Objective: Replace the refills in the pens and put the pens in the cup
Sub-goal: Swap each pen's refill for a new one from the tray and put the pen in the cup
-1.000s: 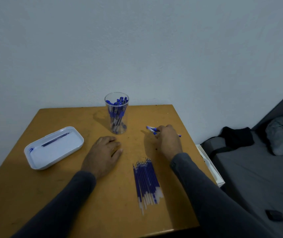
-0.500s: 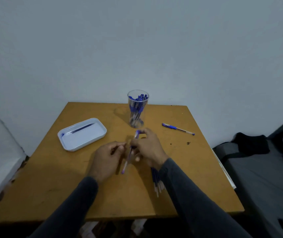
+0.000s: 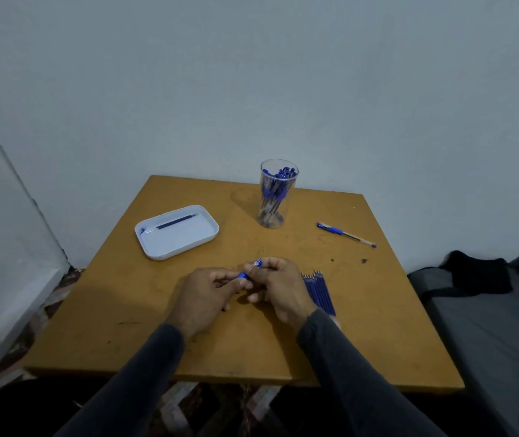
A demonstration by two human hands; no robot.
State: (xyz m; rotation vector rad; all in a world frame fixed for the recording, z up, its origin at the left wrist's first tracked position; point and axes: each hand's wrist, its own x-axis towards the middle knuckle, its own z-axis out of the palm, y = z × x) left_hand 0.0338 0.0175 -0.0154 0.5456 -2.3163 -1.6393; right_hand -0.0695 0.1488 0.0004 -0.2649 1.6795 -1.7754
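Worktop (image 3: 378, 326) carries everything; going down in size: white tray (image 3: 211, 236) far left w/ 1 dark refill in it, clear cup (image 3: 272, 216) at the back already stuffed w/ blue pens, row of new refills (image 3: 321, 291) lying just right of the right hand, part hidden by the wrist, 1 spare pen (image 3: 345, 234) well apart at back right. Key relation: the pen in hand (image 3: 250, 269) sits between both hands above the worktop centre, long axis slanting from lower left to upper right. Left hand (image 3: 203, 298) pinches the lower blue end, right hand (image 3: 278, 288) pinches the upper clear part; fingers (image 3: 259, 272) of both curled narrow round it, touching it. Looks like it's being unscrewed or pulled apart along that axis, can't tell which. Right hand is nearer the new refills, so probably it fetches 1; cup lies straight ahead, beyond the pen's upper end.
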